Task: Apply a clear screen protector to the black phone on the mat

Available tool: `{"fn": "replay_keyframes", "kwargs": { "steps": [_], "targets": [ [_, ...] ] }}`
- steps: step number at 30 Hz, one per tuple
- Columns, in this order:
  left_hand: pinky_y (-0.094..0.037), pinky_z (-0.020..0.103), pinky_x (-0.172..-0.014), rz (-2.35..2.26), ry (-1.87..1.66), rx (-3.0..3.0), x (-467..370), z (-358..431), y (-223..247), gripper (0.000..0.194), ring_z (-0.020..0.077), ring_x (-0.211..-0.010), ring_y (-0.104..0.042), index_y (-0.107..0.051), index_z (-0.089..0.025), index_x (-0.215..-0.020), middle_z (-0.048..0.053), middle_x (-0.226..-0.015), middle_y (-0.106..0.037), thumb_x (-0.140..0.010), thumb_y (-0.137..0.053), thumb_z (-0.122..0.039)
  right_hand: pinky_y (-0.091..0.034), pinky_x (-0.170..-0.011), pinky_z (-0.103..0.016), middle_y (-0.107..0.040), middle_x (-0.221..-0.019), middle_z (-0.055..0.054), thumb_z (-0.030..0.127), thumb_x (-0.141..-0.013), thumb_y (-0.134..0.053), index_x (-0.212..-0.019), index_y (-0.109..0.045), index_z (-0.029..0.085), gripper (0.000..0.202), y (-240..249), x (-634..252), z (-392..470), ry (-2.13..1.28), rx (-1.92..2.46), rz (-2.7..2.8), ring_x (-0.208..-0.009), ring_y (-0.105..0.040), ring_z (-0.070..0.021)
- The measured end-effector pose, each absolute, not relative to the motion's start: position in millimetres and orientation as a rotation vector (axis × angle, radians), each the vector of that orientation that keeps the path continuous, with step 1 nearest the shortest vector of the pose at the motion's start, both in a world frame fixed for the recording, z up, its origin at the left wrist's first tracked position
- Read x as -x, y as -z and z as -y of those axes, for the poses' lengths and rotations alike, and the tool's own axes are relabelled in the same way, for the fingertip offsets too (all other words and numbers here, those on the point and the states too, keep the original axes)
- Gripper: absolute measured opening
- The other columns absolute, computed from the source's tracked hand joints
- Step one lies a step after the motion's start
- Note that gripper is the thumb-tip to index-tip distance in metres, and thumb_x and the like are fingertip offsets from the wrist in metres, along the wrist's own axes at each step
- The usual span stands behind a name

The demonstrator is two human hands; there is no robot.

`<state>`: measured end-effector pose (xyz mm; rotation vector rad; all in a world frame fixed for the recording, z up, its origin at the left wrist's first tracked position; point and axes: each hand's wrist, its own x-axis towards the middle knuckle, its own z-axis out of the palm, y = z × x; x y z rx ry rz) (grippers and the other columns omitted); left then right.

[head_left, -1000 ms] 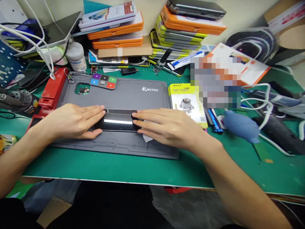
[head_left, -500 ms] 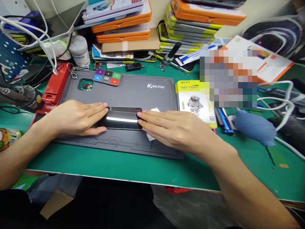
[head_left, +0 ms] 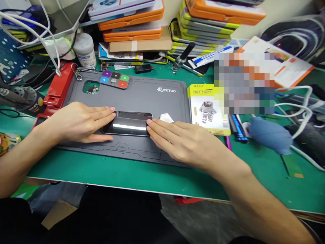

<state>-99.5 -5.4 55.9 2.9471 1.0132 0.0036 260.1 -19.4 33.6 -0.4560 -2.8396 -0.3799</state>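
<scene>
A dark smartphone (head_left: 130, 122) lies screen up on a grey work mat (head_left: 142, 96), with a bright strip of light reflected across its glass. My left hand (head_left: 78, 123) rests over its left end; the fingers are stretched along the top corner and the thumb points along the lower edge. At the right end, my right hand (head_left: 184, 140) lies with its fingers straight and tips on the phone's edge; its thumb is hidden. A small white piece (head_left: 166, 117) shows just above my right fingers.
A yellow battery box (head_left: 209, 112) and a blue air blower (head_left: 270, 135) are to the right. At the left stands a red holder (head_left: 59, 86). A coloured tile strip (head_left: 114, 79) sits on the mat. Orange cases (head_left: 132, 20) are stacked behind, near a paste jar (head_left: 85, 51).
My right hand has slid slightly down and toward the phone's lower right corner, uncovering more of its right end and the white piece. My left hand stays nearly still.
</scene>
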Motion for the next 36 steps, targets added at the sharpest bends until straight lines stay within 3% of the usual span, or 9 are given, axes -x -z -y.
{"fn": "replay_keyframes", "kwargs": {
  "steps": [10, 15, 29, 36],
  "targets": [
    [-0.066, 0.045, -0.105, -1.027, 0.024, -2.946, 97.9, 4.8, -56.9, 0.058, 0.0347, -0.136, -0.076, -0.073, -0.019, -0.146, 0.014, -0.151, -0.074, -0.113, -0.05, -0.061, -0.072, -0.1, -0.049, -0.076, -0.148, -0.016, 0.001, -0.103, -0.064, -0.147, -0.073, 0.016, 0.048, -29.0, -266.3, 17.1, 0.157, 0.516, 2.789, -0.133, -0.077, -0.0346],
    [-0.067, 0.047, -0.105, -1.017, -0.017, -2.95, 98.4, 4.7, -56.1, 0.058, 0.0358, -0.133, -0.077, -0.074, -0.017, -0.145, 0.015, -0.149, -0.075, -0.112, -0.052, -0.061, -0.073, -0.092, -0.046, -0.078, -0.141, -0.023, 0.0, -0.102, -0.064, -0.137, -0.076, 0.006, 0.037, -30.4, -260.7, 21.1, 0.33, 0.466, 2.816, -0.127, -0.08, -0.0364],
    [-0.067, 0.042, -0.103, -0.977, -0.005, -3.036, 99.1, 4.5, -56.0, 0.058, 0.0333, -0.134, -0.077, -0.073, -0.015, -0.146, 0.014, -0.149, -0.075, -0.114, -0.051, -0.058, -0.073, -0.084, -0.038, -0.084, -0.131, -0.019, -0.002, -0.103, -0.063, -0.123, -0.081, 0.007, 0.028, -36.7, -253.1, 22.4, 0.586, 0.421, 2.787, -0.117, -0.084, -0.0302],
    [-0.067, 0.041, -0.103, -0.969, 0.026, -3.067, 99.2, 5.0, -57.7, 0.06, 0.0323, -0.133, -0.077, -0.072, -0.013, -0.149, 0.014, -0.149, -0.075, -0.116, -0.048, -0.058, -0.071, -0.084, -0.036, -0.083, -0.129, -0.023, -0.003, -0.1, -0.067, -0.123, -0.08, 0.001, 0.026, -39.3, -252.3, 23.5, 0.594, 0.416, 2.792, -0.116, -0.084, -0.0306]
  ]
}}
